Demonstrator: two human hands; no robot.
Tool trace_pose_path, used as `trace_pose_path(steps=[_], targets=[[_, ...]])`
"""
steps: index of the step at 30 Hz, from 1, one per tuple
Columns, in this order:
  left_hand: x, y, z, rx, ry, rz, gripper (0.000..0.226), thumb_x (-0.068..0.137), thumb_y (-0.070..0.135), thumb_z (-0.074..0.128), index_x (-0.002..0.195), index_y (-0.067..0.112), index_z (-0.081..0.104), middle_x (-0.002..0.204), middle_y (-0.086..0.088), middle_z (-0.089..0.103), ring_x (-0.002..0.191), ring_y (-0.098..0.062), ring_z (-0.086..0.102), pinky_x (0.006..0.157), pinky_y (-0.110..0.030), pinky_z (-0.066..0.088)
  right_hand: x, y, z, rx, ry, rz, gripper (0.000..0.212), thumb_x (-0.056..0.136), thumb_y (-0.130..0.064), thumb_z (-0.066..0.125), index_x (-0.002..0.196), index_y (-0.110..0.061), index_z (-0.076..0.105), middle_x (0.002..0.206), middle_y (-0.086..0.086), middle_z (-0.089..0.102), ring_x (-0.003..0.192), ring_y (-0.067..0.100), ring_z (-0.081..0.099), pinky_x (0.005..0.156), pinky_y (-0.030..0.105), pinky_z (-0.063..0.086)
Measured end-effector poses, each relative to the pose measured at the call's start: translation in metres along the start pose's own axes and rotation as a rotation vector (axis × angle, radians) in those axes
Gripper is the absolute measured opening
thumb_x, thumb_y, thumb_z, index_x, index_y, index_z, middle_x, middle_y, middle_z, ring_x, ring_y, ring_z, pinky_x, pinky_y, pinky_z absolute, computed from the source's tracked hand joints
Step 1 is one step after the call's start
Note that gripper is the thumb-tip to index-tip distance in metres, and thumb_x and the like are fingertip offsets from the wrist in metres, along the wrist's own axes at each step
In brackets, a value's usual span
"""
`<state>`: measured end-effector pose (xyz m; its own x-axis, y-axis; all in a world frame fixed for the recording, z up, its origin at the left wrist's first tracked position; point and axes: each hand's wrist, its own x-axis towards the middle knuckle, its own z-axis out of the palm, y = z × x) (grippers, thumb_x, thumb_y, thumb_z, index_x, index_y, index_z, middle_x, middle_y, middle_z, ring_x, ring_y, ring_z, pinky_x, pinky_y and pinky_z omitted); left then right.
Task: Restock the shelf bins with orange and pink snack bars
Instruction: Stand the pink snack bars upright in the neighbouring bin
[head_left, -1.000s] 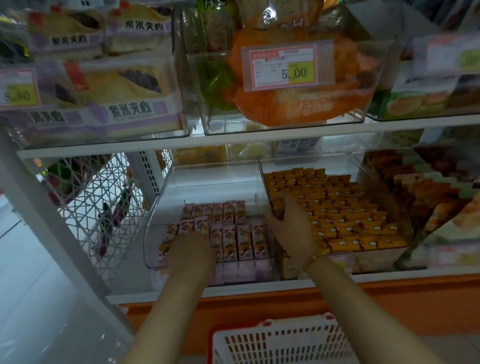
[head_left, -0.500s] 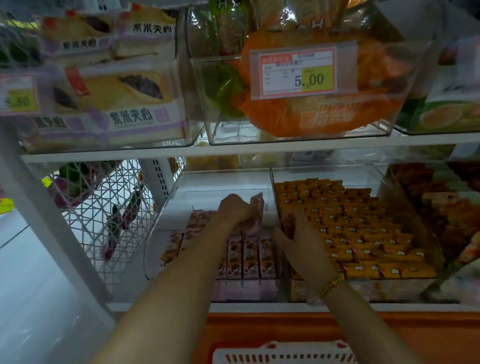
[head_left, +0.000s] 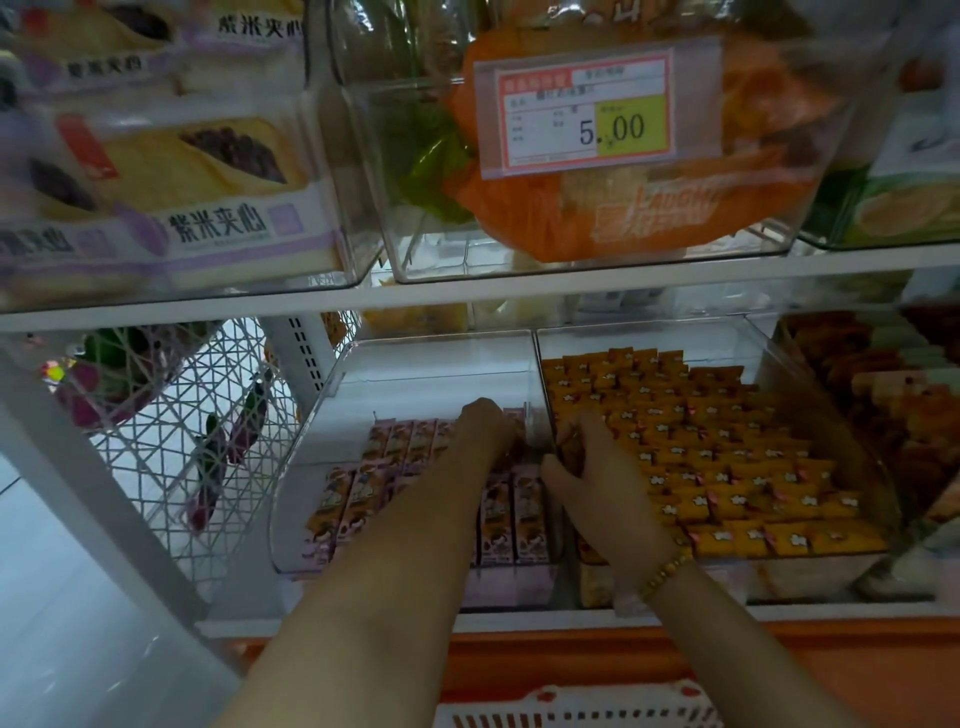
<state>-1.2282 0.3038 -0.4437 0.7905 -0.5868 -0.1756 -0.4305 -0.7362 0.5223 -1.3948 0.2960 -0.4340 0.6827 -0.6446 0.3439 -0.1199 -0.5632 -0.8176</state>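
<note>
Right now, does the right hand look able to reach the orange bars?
Probably yes. The right hand is at the left edge of their open-topped bin, and the orange bars lie uncovered beside it.

This is a shop, a small grocery by the look of it. A price tag (head_left: 582, 111) reading 5.00 hangs on a clear bin (head_left: 374, 208) of wrapped baked goods, the shelf (head_left: 805, 613) below carries rows of pink snack bars (head_left: 410, 441) and orange snack bars (head_left: 727, 467), and a shopping basket (head_left: 571, 709) sits underneath.
</note>
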Motion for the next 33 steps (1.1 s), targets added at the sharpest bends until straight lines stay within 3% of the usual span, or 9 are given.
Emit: trace_pose_path(steps=[4,9,11,14,17,21,27,31,33], targets=[[-0.004,-0.007,-0.009,0.054,0.051,0.066,0.038,0.085,0.010,0.062,0.060,0.012,0.033,0.061,-0.002,0.037,0.052,-0.011,0.036,0.042,-0.020,0.030,0.001,0.001,0.001,-0.032,0.005,-0.006,0.013,0.089,-0.006,0.058,0.091,-0.008,0.046,0.060,-0.003,0.039,0.052,-0.007,0.047,0.049,0.010,0.038],[-0.035,-0.035,-0.029,0.090,0.162,0.074,0.042,0.082,0.033,0.070,0.062,0.009,0.042,0.063,-0.003,0.045,0.057,-0.012,0.045,0.053,-0.030,0.045,0.001,-0.001,0.003,-0.071,0.019,-0.021,0.012,0.090,-0.007,0.057,0.092,-0.010,0.046,0.063,-0.003,0.042,0.055,0.002,0.043,0.049,0.010,0.037],[-0.052,-0.053,-0.039,0.187,0.209,0.046,0.046,0.082,0.048,0.065,0.089,0.003,0.057,0.092,-0.013,0.058,0.085,-0.022,0.057,0.080,-0.039,0.050,0.001,-0.001,0.004,-0.108,0.028,-0.027,0.013,0.090,-0.008,0.057,0.092,-0.012,0.045,0.065,-0.003,0.044,0.057,0.004,0.044,0.047,0.012,0.035],[-0.081,-0.076,-0.058,0.455,0.182,-0.087,0.083,0.084,0.061,0.054,0.136,-0.001,0.037,0.139,-0.020,0.040,0.128,-0.035,0.038,0.106,-0.041,0.033,0.001,-0.003,0.005,-0.159,0.020,-0.022,0.013,0.091,-0.007,0.055,0.091,-0.013,0.043,0.065,-0.003,0.044,0.056,0.003,0.043,0.047,0.013,0.032],[-0.101,-0.087,-0.068,0.489,0.121,-0.198,0.077,0.085,0.057,0.057,0.133,0.000,0.041,0.137,-0.018,0.044,0.126,-0.033,0.042,0.102,-0.037,0.039,-0.001,-0.007,0.005,-0.155,0.012,-0.005,0.014,0.090,-0.004,0.054,0.089,-0.012,0.043,0.063,-0.002,0.043,0.055,0.004,0.042,0.044,0.014,0.031],[-0.103,-0.092,-0.064,0.571,0.053,-0.141,0.054,0.088,0.054,0.051,0.111,0.006,0.061,0.115,-0.010,0.062,0.104,-0.027,0.058,0.085,-0.031,0.044,-0.004,-0.011,0.003,-0.145,0.014,-0.005,0.016,0.089,-0.002,0.055,0.088,-0.012,0.043,0.063,-0.002,0.044,0.055,0.004,0.042,0.044,0.014,0.031],[-0.105,-0.096,-0.062,0.589,0.032,-0.120,0.032,0.092,0.028,0.045,0.105,0.005,0.062,0.112,-0.014,0.062,0.103,-0.030,0.058,0.091,-0.038,0.049,-0.006,-0.014,0.001,-0.137,0.012,-0.019,0.015,0.090,-0.001,0.055,0.089,-0.011,0.043,0.063,-0.003,0.042,0.055,0.003,0.041,0.046,0.012,0.036],[-0.106,-0.101,-0.064,0.394,0.129,-0.084,0.031,0.091,0.037,0.054,0.078,0.010,0.060,0.087,-0.008,0.064,0.087,-0.025,0.064,0.068,-0.027,0.050,-0.006,-0.012,0.001,-0.145,0.021,-0.026,0.015,0.090,-0.001,0.055,0.089,-0.011,0.043,0.063,-0.003,0.043,0.055,0.003,0.042,0.049,0.012,0.037],[-0.103,-0.101,-0.066,0.241,0.190,-0.072,0.034,0.086,0.041,0.060,0.085,0.007,0.060,0.092,-0.010,0.063,0.088,-0.027,0.063,0.068,-0.028,0.047,-0.005,-0.010,0.002,-0.146,0.031,-0.023,0.014,0.090,-0.002,0.055,0.089,-0.012,0.044,0.062,-0.003,0.043,0.055,0.003,0.042,0.050,0.010,0.038]])
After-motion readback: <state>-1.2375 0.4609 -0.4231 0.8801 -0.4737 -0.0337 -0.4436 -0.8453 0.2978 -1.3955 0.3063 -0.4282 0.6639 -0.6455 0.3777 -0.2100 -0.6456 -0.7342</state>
